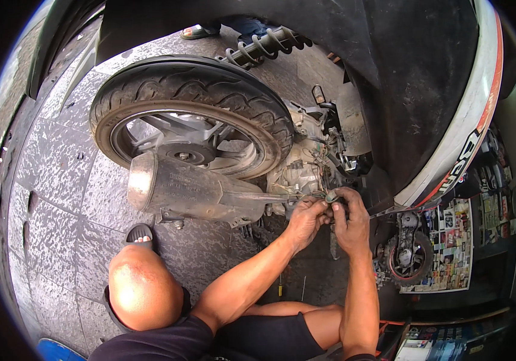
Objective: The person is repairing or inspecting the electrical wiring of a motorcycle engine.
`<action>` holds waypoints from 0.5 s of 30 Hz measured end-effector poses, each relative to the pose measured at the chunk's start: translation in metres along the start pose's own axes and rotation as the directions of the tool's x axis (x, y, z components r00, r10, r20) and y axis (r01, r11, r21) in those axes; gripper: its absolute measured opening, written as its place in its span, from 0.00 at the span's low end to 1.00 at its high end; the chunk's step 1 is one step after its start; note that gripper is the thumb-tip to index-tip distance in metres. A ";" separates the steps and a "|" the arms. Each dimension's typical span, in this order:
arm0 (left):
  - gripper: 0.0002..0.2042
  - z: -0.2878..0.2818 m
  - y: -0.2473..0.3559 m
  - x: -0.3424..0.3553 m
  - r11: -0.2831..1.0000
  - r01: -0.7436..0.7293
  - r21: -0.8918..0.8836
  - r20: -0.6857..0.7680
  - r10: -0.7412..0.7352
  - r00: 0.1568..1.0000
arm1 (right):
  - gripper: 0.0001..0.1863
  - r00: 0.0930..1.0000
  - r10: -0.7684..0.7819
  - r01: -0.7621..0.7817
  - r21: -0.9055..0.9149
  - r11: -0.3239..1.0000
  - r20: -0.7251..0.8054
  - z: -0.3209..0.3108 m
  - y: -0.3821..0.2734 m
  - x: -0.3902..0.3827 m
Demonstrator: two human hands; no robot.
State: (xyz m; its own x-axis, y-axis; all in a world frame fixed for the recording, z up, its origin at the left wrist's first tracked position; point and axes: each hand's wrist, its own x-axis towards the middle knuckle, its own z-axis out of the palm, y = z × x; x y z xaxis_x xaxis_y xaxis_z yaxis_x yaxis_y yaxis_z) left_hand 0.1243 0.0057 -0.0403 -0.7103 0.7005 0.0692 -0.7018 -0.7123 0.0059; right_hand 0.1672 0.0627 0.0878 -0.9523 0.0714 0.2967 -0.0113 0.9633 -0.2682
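Note:
Both of my hands meet in front of the scooter's engine (300, 171), just below its casing. My left hand (309, 224) is closed in a pinch on thin greenish wires (294, 196) that run along the engine side. Right beside it, my right hand (351, 221) is closed, with thumb and fingertips around a small dark greenish piece (331, 196) where the wires end. The fingers partly hide both. To the left of my hands lies the grey exhaust muffler (194, 188), with the rear wheel (191, 114) behind it.
Black and white bodywork (450, 162) overhangs on the right. A coil-spring shock absorber (264, 47) stands beyond the wheel. On the paving lies a yellow-handled screwdriver (280, 290). Another small wheel assembly (411, 249) is at the right, by a sticker-covered board (453, 246). Someone's sandaled foot (200, 31) shows at the back.

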 end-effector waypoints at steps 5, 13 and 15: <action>0.06 -0.003 0.003 -0.003 0.998 -0.042 0.044 -0.069 0.045 0.997 | 0.20 0.994 -0.092 0.099 -0.126 0.987 0.064 -0.005 -0.009 0.007; 0.06 -0.002 -0.001 0.004 0.996 -0.079 0.034 -0.078 0.081 0.994 | 0.21 0.956 0.293 -0.292 0.244 0.925 0.030 0.017 0.015 0.001; 0.08 0.000 0.005 0.005 0.983 -0.078 0.167 -0.120 0.099 0.988 | 0.21 0.944 0.326 -0.328 0.270 0.905 0.055 0.018 0.007 0.006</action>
State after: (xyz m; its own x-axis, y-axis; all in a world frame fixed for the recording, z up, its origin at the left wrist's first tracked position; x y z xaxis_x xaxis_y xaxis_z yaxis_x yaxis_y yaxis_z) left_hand 0.1173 0.0052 -0.0401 -0.7776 0.6267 -0.0505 -0.6252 -0.7624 0.1667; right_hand 0.1564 0.0656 0.0712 -0.9193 0.3668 0.1424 0.2197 0.7789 -0.5873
